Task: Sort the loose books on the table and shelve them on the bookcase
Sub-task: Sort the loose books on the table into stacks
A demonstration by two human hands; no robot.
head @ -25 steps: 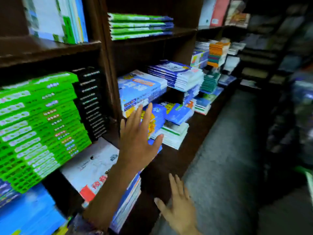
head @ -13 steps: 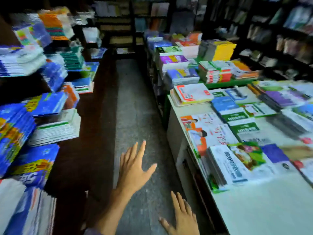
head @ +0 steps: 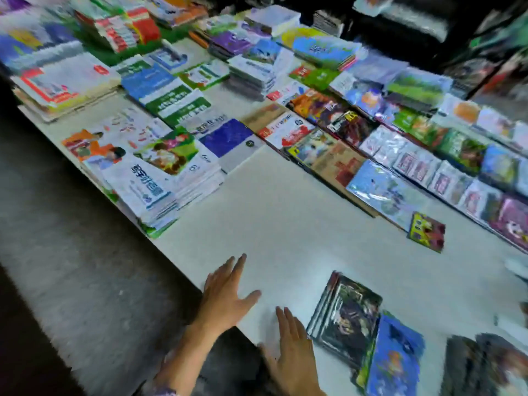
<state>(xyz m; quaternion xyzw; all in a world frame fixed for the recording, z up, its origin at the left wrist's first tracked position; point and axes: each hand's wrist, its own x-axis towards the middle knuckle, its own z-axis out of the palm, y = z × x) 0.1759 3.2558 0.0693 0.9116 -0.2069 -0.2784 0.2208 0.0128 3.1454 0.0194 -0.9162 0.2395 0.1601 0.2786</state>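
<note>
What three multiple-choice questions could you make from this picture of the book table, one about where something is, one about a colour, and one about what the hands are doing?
1. Where does the dark-covered book lie?
A. On the floor
B. On the white table, just right of the right hand
C. On top of the far stacks

2. What colour is the cover lying against that book's near side?
A. Blue
B. Red
C. White

3. What are the left hand and right hand doing?
A. Both grip books
B. One grips a book
C. Both are open and hold nothing

Answers: B, it lies flat on the table beside the right hand. A, the blue book overlaps its edge. C, the fingers are spread and nothing is in them.
</note>
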